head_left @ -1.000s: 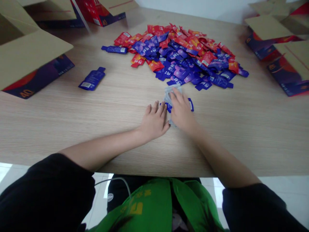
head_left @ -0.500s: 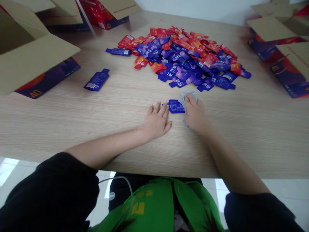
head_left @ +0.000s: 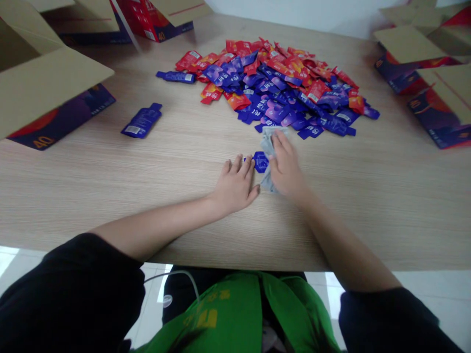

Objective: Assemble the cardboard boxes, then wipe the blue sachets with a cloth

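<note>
Hands at mid tabletop (head_left: 110,171): left hand (head_left: 235,184) flat, fingers spread, steadying a blue sachet (head_left: 260,161); right hand (head_left: 285,166) presses a grey cloth (head_left: 267,142) over it. Wipe best with short, firm strokes. Sachet pile (head_left: 279,83) lies beyond.

On the wooden tabletop (head_left: 110,171), the left hand (head_left: 235,184) lies flat, fingertips touching a blue sachet (head_left: 260,161). The right hand (head_left: 285,166) presses a grey cloth (head_left: 268,142) over that sachet. A heap of red and blue sachets (head_left: 275,83) lies just beyond, with open cartons (head_left: 44,88) at both sides
</note>
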`<state>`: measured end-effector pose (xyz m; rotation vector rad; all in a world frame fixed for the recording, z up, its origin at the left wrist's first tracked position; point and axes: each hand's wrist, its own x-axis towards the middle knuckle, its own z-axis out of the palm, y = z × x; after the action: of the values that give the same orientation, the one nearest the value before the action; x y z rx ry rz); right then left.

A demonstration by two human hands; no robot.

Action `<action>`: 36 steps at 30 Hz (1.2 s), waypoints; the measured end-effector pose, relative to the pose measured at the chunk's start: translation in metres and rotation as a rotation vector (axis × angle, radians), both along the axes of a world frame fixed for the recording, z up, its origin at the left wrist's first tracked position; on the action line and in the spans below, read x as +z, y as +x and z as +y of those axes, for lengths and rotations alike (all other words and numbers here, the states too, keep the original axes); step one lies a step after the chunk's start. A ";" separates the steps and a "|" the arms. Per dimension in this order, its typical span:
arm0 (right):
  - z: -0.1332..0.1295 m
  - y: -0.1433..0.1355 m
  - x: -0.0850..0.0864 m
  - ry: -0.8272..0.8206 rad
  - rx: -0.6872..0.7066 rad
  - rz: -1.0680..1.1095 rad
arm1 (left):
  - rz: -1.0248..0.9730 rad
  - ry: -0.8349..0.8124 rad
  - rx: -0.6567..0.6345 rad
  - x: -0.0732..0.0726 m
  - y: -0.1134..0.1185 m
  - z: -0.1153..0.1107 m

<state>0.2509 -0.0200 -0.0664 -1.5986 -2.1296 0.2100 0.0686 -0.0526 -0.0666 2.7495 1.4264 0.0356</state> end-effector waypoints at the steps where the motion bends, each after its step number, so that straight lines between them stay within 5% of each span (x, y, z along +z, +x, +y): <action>1: -0.001 -0.008 -0.001 -0.005 0.030 -0.025 | -0.002 0.004 -0.002 0.000 0.000 0.000; 5: -0.005 -0.019 -0.003 -0.042 0.115 -0.092 | -0.001 0.008 -0.005 0.000 -0.001 0.000; 14: -0.009 0.012 -0.004 -0.009 -0.145 -0.155 | -0.007 -0.003 0.011 -0.001 -0.001 0.000; 22: 0.005 0.042 0.001 -0.047 -0.169 -0.083 | -0.023 -0.014 0.013 0.001 -0.002 0.000; 29: -0.001 0.007 0.013 0.043 -0.047 0.025 | -0.026 0.004 0.007 -0.004 -0.001 0.001; 36: -0.008 -0.011 0.003 -0.065 0.054 -0.205 | -0.035 0.022 0.004 -0.004 -0.001 0.000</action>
<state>0.2396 -0.0284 -0.0638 -1.6629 -2.3448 0.1390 0.0673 -0.0522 -0.0706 2.7499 1.4313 0.0994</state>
